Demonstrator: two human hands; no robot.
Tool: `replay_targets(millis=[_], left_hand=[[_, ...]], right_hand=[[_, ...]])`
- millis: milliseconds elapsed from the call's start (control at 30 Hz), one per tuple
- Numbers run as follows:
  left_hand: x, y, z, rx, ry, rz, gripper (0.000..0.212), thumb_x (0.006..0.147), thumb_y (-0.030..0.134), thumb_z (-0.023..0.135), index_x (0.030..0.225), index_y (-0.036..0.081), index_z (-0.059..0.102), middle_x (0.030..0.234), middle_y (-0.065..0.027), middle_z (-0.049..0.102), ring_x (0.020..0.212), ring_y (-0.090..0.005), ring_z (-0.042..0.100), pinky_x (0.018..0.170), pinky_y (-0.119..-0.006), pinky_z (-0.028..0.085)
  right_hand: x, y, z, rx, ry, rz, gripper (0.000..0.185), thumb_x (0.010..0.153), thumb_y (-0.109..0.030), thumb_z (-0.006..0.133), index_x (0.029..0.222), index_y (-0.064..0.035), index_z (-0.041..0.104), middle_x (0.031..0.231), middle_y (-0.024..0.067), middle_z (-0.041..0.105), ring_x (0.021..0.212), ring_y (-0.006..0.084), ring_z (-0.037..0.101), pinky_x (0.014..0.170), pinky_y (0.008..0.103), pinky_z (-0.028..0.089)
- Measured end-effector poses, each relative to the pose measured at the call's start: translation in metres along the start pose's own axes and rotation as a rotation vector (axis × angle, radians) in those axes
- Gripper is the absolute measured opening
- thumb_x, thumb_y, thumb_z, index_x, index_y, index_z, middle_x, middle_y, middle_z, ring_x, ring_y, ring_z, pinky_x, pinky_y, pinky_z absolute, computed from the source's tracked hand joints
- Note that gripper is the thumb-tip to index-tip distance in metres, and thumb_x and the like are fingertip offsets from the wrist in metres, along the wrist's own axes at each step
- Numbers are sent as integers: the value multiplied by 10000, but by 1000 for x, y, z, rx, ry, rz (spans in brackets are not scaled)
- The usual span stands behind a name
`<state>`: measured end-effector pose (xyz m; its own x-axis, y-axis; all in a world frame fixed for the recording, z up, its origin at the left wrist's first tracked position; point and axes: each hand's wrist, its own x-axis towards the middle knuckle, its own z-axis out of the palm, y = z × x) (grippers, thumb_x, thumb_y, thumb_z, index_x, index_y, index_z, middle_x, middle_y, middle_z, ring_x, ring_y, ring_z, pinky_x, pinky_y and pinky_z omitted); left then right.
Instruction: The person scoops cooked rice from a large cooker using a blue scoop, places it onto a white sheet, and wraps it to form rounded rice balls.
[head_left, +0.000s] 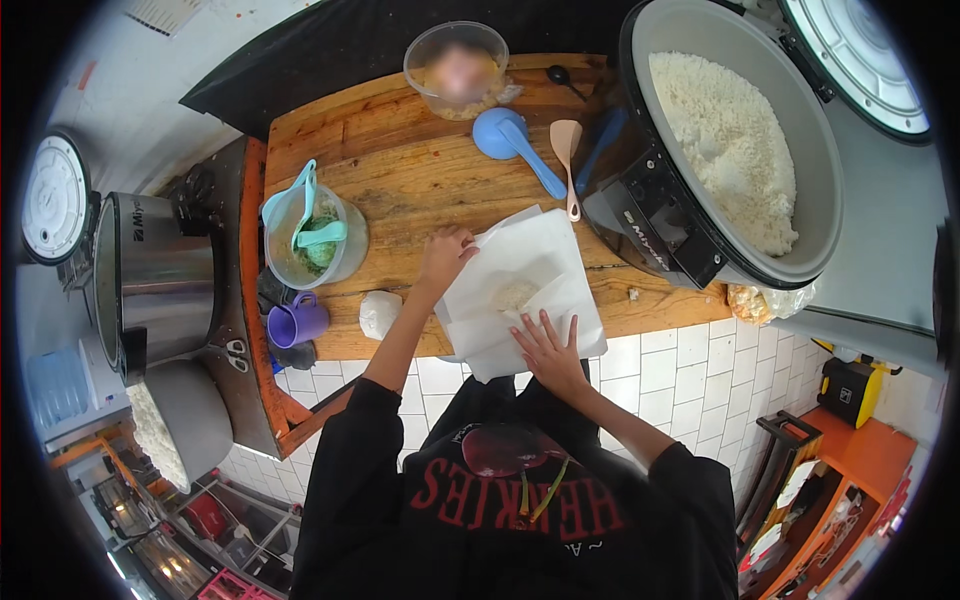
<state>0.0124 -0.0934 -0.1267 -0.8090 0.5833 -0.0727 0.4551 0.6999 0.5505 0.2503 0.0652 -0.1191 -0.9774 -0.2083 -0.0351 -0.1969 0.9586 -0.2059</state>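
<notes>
A stack of white wrapping paper (491, 341) lies at the table's front edge, its near part overhanging towards my lap. Near its middle sits a small round mound of white rice (516, 295), partly behind a raised fold of paper. My left hand (448, 259) is at the upper left edge of the paper, fingertips bent together on it. With fingers spread, my right hand (551, 352) rests flat on the lower right part, just below the mound. Left of the paper is a small white wrapped bundle (380, 314), close to my left forearm.
A large Miyako rice cooker (645, 225) full of rice stands open at the right of the wooden table (405, 180). Beside it lie a blue ladle (517, 142) and a pink rice paddle (566, 150). At left are a plastic tub (352, 236) with turquoise utensils and a purple mug (300, 322).
</notes>
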Motion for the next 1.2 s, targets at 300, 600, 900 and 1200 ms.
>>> replay_targets(millis=[300,600,900,1200], left_hand=[[-45,74,-30,-370,-51,154,96,764,105,624,850,64,621,823,-77,609,773,-253,593,683,-344,487],[-103,73,11,100,76,496,288,699,98,548,978,41,595,955,-66,585,909,-221,555,728,-339,458],[-119,79,30,94,276,366,239,693,100,571,924,48,597,868,-45,569,824,-212,541,664,-333,434],[-97,90,22,-119,243,18,160,650,158,670,722,88,545,746,-53,547,770,-235,543,670,-370,424]], right_hand=[[8,-8,-10,-10,-5,14,625,790,-270,586,1363,-226,338,1433,33,278,1337,254,232,1001,653,163],[17,-13,-11,103,0,-7,542,805,-250,569,1302,-113,399,1297,96,414,1311,282,273,1049,571,173],[37,-10,-65,619,261,37,184,764,2,578,947,-17,563,907,120,565,871,299,557,776,390,434],[36,18,-77,678,177,-40,225,762,-34,589,986,-43,588,983,143,569,880,309,570,767,365,465]])
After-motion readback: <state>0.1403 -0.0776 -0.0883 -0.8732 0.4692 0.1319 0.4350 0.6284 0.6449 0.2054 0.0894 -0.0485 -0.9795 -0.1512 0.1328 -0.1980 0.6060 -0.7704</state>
